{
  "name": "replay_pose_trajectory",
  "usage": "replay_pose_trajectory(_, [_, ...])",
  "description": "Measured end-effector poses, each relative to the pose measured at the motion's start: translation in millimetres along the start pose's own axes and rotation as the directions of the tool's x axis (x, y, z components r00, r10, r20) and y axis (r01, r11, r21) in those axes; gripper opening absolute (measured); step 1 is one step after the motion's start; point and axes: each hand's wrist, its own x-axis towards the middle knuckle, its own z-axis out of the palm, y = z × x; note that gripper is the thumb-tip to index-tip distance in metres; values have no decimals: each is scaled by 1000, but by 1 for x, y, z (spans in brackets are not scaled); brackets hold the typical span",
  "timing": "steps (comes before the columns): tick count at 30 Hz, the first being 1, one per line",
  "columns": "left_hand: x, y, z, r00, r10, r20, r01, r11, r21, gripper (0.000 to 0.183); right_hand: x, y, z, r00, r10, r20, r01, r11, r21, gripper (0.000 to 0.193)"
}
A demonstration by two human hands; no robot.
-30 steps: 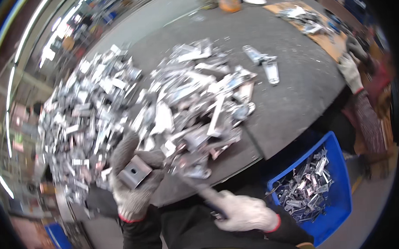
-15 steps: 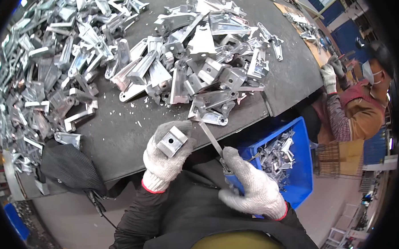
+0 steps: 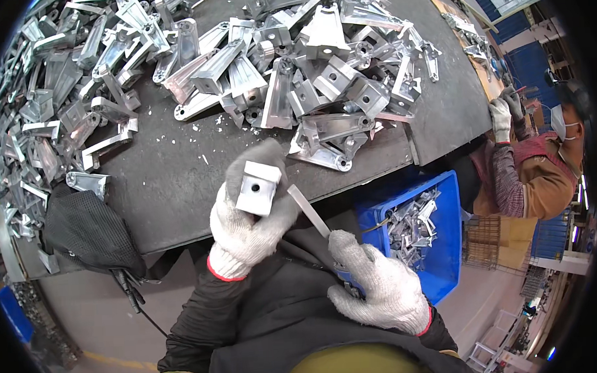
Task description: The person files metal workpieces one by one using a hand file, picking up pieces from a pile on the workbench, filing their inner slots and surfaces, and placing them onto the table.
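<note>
My left hand (image 3: 237, 232), in a white knit glove with grey fingers, is closed round a silver metal bracket (image 3: 260, 201). The bracket's end face, with a round hole in it, is turned up toward me. My right hand (image 3: 386, 286), gloved the same way, grips a flat file (image 3: 307, 210). Its narrow grey blade slants up and left, the tip close beside my left fingers and apart from the bracket. The handle is hidden in my right hand. Both hands are above my lap, at the near edge of the dark table (image 3: 172, 198).
Heaped brackets (image 3: 274, 97) lie across the table, with a larger pile (image 3: 62, 103) at left. A blue bin (image 3: 448, 246) holding more brackets stands right of my right hand. A black mesh bag (image 3: 90, 229) hangs at the left edge. Another gloved person (image 3: 537, 169) works at far right.
My left hand has turned the bracket more upright and raised it slightly. The file's tip has shifted left and down, nearer my left hand. The whole view has shifted a little.
</note>
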Motion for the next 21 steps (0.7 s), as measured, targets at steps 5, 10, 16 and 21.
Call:
replay_pose_trajectory(5, [6,12,-9,987,131,90,-140,985,102,56,-3,5,-6,989,102,108,-126,961,246,83])
replay_pose_trajectory(10, [2,-5,1,960,271,70,-271,963,-2,39,-8,8,-1,996,83,29,-86,986,140,76])
replay_pose_trajectory(16, [-2,4,15,996,-39,85,52,987,-153,42,-12,-3,-13,992,99,82,-96,995,-31,73])
replay_pose_trajectory(21, [-5,-2,15,993,-14,113,24,996,-81,39,0,-13,-10,999,48,1,-47,986,-162,71])
